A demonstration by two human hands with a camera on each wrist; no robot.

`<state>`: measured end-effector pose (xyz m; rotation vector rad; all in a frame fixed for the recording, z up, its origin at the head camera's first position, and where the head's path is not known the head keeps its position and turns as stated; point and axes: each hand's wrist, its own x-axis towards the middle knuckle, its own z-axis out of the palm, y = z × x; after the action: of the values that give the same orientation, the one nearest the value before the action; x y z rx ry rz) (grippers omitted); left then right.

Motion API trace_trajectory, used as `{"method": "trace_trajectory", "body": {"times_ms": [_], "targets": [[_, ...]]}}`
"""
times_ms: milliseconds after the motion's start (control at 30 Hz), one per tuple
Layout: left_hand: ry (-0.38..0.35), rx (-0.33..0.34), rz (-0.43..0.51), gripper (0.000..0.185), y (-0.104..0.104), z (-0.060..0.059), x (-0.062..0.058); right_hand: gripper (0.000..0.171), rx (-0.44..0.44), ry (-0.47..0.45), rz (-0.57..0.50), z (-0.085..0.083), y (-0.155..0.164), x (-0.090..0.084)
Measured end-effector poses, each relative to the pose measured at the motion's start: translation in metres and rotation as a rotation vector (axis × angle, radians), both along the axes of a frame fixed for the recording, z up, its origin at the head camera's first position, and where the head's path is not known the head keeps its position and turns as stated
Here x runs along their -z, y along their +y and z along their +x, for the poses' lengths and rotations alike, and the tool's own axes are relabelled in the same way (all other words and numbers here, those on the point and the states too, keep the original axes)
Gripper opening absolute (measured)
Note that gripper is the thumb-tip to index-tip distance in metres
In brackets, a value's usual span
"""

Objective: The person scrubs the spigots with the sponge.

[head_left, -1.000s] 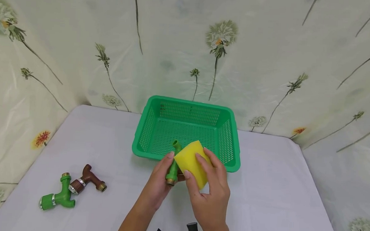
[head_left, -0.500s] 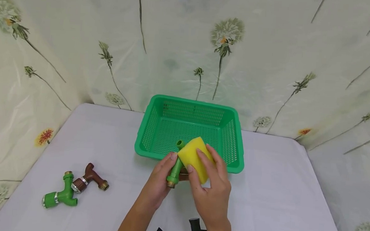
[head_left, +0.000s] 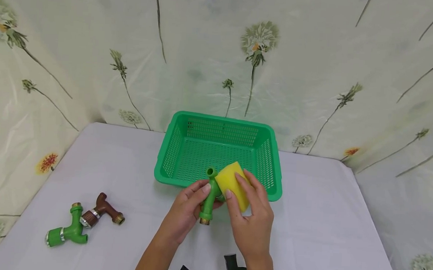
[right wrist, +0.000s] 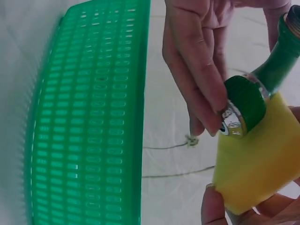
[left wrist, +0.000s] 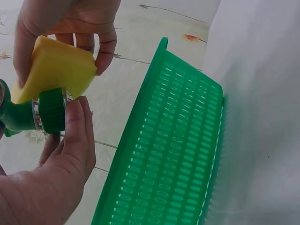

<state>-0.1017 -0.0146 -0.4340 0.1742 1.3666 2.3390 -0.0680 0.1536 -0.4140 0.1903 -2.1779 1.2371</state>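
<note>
A green tap (head_left: 209, 201) with a brass threaded end is gripped by my left hand (head_left: 187, 214), thumb on its body. In the left wrist view its ribbed knob (left wrist: 51, 111) lies by the left fingers (left wrist: 77, 136). My right hand (head_left: 253, 213) pinches a yellow sponge (head_left: 233, 186) between thumb and fingers. The sponge touches the tap's side; in the right wrist view it lies against the knob (right wrist: 246, 103). Both hands are above the table, in front of a green basket (head_left: 160, 175).
On the white-covered table (head_left: 318, 220), another green tap (head_left: 75, 227) and a brown tap (head_left: 106, 208) lie at the left, touching or nearly so. Black curved pieces (head_left: 235, 268) show at the bottom edge, partly under the forearms. A flower-patterned sheet (head_left: 191, 37) hangs behind.
My left hand has turned the tap, so its spout opening faces up more and its threaded end points down. The right hand has shifted the sponge slightly to the right along the tap.
</note>
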Motion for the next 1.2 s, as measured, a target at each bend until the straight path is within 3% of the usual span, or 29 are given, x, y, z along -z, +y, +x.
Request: {"method": "trace_trajectory", "body": {"times_ms": [233, 400, 633, 967, 1200], "targets": [[0.044, 0.021, 0.033, 0.052, 0.000, 0.000, -0.001, 0.047, -0.041, 0.075, -0.116, 0.003, 0.002, -0.005], [0.079, 0.070, 0.047, 0.058, -0.001, 0.000, -0.002, 0.043, -0.034, 0.025, -0.102, 0.002, 0.004, -0.002], [0.051, 0.015, -0.009, 0.060, -0.004, 0.000, -0.003, 0.041, 0.027, -0.026, -0.105, -0.004, 0.013, 0.006], [0.056, 0.028, 0.052, 0.059, 0.000, -0.001, 0.003, 0.043, -0.072, -0.052, -0.159, 0.002, 0.003, -0.003], [0.072, 0.052, 0.002, 0.059, 0.003, 0.000, 0.005, 0.042, -0.060, -0.065, -0.142, -0.001, 0.001, 0.003]]}}
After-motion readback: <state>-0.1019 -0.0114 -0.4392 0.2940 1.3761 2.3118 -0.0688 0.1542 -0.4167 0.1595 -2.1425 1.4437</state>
